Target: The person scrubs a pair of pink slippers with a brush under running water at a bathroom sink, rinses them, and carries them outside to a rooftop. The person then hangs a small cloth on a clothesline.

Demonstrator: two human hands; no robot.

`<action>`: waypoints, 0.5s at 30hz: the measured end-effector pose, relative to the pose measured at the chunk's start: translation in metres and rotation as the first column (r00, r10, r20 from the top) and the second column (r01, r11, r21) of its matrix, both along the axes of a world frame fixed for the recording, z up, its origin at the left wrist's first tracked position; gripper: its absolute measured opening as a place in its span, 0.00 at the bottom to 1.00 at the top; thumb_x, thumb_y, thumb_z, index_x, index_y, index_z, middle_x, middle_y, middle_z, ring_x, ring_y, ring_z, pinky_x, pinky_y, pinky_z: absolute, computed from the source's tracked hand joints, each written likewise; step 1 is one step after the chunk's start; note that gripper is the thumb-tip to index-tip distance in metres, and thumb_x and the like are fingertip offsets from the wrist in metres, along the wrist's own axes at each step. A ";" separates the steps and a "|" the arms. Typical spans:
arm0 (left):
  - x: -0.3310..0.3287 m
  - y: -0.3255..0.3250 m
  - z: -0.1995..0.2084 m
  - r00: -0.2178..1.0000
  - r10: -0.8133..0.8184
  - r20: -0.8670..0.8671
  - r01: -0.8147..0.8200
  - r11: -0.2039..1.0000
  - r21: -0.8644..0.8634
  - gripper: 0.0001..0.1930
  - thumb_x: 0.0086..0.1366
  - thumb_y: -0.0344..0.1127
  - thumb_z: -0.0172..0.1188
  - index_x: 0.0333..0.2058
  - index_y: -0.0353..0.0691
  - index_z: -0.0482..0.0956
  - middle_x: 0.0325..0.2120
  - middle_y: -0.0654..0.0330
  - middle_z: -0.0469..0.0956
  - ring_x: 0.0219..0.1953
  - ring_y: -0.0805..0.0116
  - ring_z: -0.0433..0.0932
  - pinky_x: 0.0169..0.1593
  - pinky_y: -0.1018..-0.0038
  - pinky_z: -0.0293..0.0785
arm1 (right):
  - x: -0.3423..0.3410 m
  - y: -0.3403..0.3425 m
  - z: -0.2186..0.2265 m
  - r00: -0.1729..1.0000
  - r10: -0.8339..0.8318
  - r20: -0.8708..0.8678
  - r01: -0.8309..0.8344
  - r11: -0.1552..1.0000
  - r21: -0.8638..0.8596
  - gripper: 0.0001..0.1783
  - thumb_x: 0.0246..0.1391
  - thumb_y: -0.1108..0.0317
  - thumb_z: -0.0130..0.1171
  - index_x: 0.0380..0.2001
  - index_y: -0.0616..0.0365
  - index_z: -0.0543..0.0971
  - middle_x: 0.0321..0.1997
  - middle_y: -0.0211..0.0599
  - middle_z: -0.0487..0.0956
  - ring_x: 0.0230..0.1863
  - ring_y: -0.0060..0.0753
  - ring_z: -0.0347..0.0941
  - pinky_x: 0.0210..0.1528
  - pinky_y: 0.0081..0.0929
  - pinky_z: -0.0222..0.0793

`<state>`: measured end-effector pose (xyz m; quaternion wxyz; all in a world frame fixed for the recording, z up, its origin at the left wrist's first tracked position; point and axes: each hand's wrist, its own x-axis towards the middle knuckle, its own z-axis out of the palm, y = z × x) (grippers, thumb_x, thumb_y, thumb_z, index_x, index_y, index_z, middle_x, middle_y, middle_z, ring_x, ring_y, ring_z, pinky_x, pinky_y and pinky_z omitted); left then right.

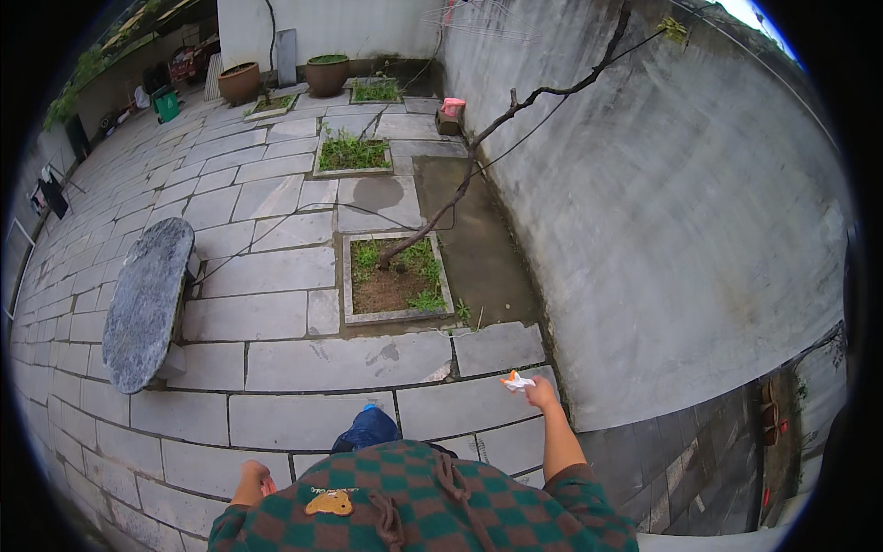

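Note:
My right hand (543, 396) is stretched forward over the paving, its fingers closed on a small crumpled white-and-orange piece (516, 380). Whether that is a tissue or a wrapper I cannot make out. Down at my left side hangs my left hand (255, 479), partly covered by my checked sweater. Its fingers are too small and hidden to read, and no object shows in it. Below me one leg in blue cloth (369, 430) steps forward on the slabs.
Grey stone paving (285, 366) spreads ahead. An oval stone bench (152, 299) stands left. Ahead, a bare leaning trunk (457, 195) grows from a square planting bed (397, 317), crossing toward the tall grey wall (681, 230) on the right. Farther off are another bed (353, 154), large pots (327, 75) and a green bin (166, 106).

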<state>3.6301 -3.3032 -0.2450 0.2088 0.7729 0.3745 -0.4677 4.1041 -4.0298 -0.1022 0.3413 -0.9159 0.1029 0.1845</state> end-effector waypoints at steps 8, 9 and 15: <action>0.234 0.025 -0.014 1.000 0.012 -0.015 -0.010 0.995 0.097 0.29 0.47 0.58 0.70 0.39 0.38 0.83 0.34 0.51 0.83 0.35 0.56 0.82 0.39 0.65 0.77 | 0.291 0.127 0.178 0.977 -0.100 0.190 -0.016 0.847 0.532 0.11 0.60 0.71 0.49 0.44 0.62 0.74 0.25 0.32 0.78 0.17 0.18 0.68 0.20 0.19 0.66; 0.283 0.027 -0.010 1.000 0.014 0.022 -0.016 0.995 0.102 0.30 0.46 0.59 0.70 0.39 0.38 0.83 0.34 0.50 0.83 0.35 0.55 0.82 0.40 0.64 0.77 | 0.316 0.140 0.197 0.980 -0.102 0.170 -0.010 0.831 0.556 0.11 0.61 0.70 0.48 0.45 0.61 0.74 0.25 0.32 0.78 0.18 0.17 0.67 0.21 0.19 0.66; 0.602 0.029 0.075 0.905 0.028 0.425 -0.082 0.991 0.108 0.33 0.52 0.58 0.61 0.42 0.30 0.80 0.42 0.37 0.78 0.48 0.43 0.77 0.51 0.59 0.73 | 0.446 0.181 0.269 0.986 -0.112 0.124 0.007 0.769 0.639 0.10 0.64 0.65 0.47 0.44 0.57 0.72 0.25 0.30 0.78 0.18 0.16 0.66 0.22 0.19 0.65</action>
